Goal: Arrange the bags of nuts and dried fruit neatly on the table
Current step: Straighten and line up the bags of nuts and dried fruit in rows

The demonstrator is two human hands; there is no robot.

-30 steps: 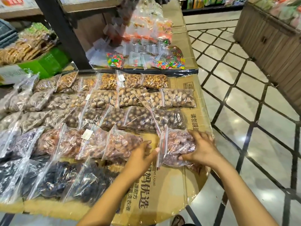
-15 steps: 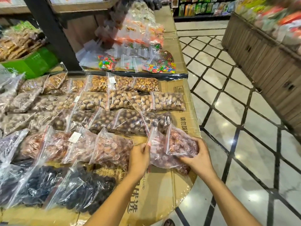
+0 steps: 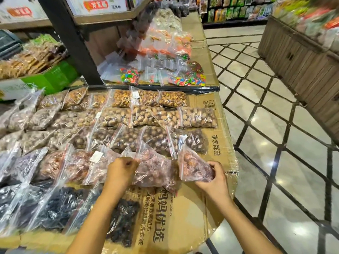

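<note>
Working at the right end of the reddish-brown row, we hold two zip bags at once so that each can be set down in line with its neighbours. Our left hand (image 3: 122, 170) is closed in a pinch on the top sealed edge of the larger bag of reddish dried fruit (image 3: 156, 169), which lies tilted on the cardboard-covered table (image 3: 216, 107); gripping it by the seal lets us drag and square it without crushing the contents. Our right hand (image 3: 215, 177) is wrapped around the lower end of a smaller bag of reddish dried fruit (image 3: 192, 166), held up at an angle just beside the first, its zip strip pointing up and away from us. We judge it is kept lifted so the first bag can settle before this one goes on the bare cardboard nearer the table's right edge. The rows behind show the pattern we are matching: pale shelled nuts (image 3: 197, 117) furthest back, round dark nuts (image 3: 156, 138) in the middle, each bag overlapping the next like shingles with seals slanting the same way. Nearest us lie bags of dark dried fruit (image 3: 60, 208), that row stopping short of the printed cardboard. Both reddish bags look soft and lumpy, likely to slump unless laid flat.
</note>
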